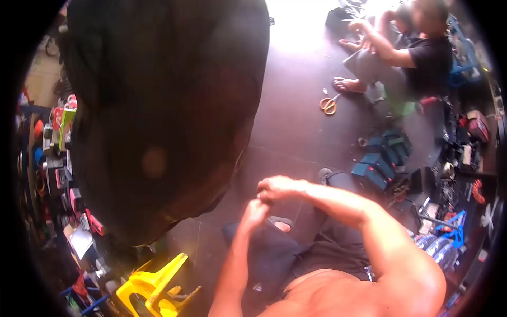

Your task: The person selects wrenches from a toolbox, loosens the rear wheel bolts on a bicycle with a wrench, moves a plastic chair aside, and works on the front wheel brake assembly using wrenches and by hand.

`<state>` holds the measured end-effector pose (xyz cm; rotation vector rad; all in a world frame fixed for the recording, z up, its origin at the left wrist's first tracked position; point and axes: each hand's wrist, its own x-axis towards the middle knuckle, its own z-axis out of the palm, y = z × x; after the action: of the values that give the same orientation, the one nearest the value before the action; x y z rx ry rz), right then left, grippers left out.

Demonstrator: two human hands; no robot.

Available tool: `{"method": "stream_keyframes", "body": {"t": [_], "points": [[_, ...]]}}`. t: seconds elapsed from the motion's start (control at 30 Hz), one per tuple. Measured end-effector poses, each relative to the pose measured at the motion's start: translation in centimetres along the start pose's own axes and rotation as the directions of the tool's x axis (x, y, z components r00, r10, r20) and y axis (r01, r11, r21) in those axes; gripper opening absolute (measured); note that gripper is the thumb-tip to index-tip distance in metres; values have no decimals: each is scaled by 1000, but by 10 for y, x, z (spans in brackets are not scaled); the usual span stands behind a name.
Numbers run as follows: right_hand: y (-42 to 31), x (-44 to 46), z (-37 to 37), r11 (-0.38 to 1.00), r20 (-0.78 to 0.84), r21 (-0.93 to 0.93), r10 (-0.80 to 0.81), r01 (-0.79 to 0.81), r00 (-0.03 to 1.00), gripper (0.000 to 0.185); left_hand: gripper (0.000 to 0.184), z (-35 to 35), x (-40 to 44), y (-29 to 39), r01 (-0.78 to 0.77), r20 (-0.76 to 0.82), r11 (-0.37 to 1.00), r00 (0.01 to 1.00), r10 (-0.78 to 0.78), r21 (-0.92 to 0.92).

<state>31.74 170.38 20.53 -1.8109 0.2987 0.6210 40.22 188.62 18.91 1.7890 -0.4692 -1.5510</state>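
My left hand [255, 214] and my right hand [275, 188] meet in front of my body, fingers closed and pressed together. Whatever lies between them is too small or hidden to make out. My right hand is the farther one, its forearm reaching across from the right. Just beyond them, on the left, a very large dark object [169, 105] with a soft-looking, uneven edge fills much of the view; I cannot tell what it is. My legs in dark trousers [338, 245] are below my hands.
Another person [430, 58] sits on the floor at the upper right. Orange-handled scissors [329, 107] lie on the dark floor [296, 132]. Teal boxes [374, 170] stand at the right, a yellow plastic stool [153, 285] at the lower left. Cluttered goods line both sides.
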Motion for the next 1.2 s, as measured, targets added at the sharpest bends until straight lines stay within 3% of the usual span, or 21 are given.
{"method": "stream_keyframes", "body": {"t": [0.03,0.1,0.17,0.2,0.23,0.3,0.37,0.4,0.5,0.6,0.7,0.83,0.9,1.07,1.17,1.2], "points": [[21,22,-10,992,16,-78,-102,103,995,41,27,-10,27,3,41,9,995,999,-42,86],[66,65,-23,990,114,-81,-104,113,988,36,25,-28,75,-6,90,-19,980,996,-88,180],[97,105,-37,979,328,-165,-62,122,943,32,26,-53,109,-21,75,38,968,996,-87,241],[108,120,-38,980,308,-162,-57,111,950,29,26,-75,135,-52,-67,96,890,995,26,451],[120,138,-38,981,293,-137,-94,139,951,37,26,-84,141,-50,-40,93,864,996,-8,502],[138,163,-32,998,207,-62,2,11,978,35,24,-103,154,-62,38,-14,884,999,-36,465],[169,189,-19,1000,182,2,-18,18,983,33,22,-123,173,-93,78,-116,979,992,-57,191],[183,203,-12,999,166,37,-27,21,986,32,23,-128,178,-102,28,-142,997,990,-16,77],[231,259,24,900,18,-273,-348,339,937,35,21,-133,208,-128,-28,-217,995,975,48,91],[225,290,55,920,-83,-235,-342,315,936,39,18,-126,230,-145,-153,-351,982,931,106,-108],[216,277,71,852,-264,280,-374,442,889,42,20,-110,223,-147,-384,-572,831,814,100,-401],[215,271,71,851,-240,349,-325,393,915,44,16,-89,232,-175,-515,-739,785,665,112,-344],[213,269,70,818,-252,454,-262,353,932,44,15,-82,234,-181,-540,-740,756,663,111,-371],[218,272,56,863,-85,385,-320,327,944,41,15,-86,244,-184,-546,-737,769,659,150,-333],[227,283,57,877,-153,336,-309,343,939,38,11,-89,246,-183,-613,-806,724,576,136,-316],[226,283,58,848,-203,454,-201,274,958,36,9,-89,246,-182,-645,-834,699,538,126,-310]]}}
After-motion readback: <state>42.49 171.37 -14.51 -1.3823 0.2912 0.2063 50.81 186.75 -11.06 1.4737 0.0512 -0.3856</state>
